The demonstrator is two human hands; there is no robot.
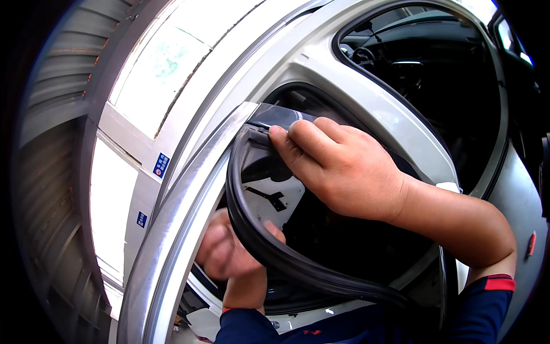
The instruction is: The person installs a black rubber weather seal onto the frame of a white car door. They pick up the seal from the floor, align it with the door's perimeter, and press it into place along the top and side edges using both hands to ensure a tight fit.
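A black rubber window seal (269,252) hangs in a loose curve inside the window opening of a car door. Its top end meets the corner of the silver door frame (172,241), beside a glossy dark trim piece (278,116). At that corner my right hand (349,166) is closed, with a fingertip pressed on the end of the seal and the other fingers curled over the trim. Lower down, my left hand (229,249) is behind the seal, partly covered by it and blurred. Its fingers are curled; what they hold, if anything, does not show.
The white car body (366,92) stands beyond the door, with a dark cabin and a steering wheel (363,56) visible through its opening. At the right a red pen-like object (532,243) lies on a pale panel. Large bright windows (160,63) line the left side.
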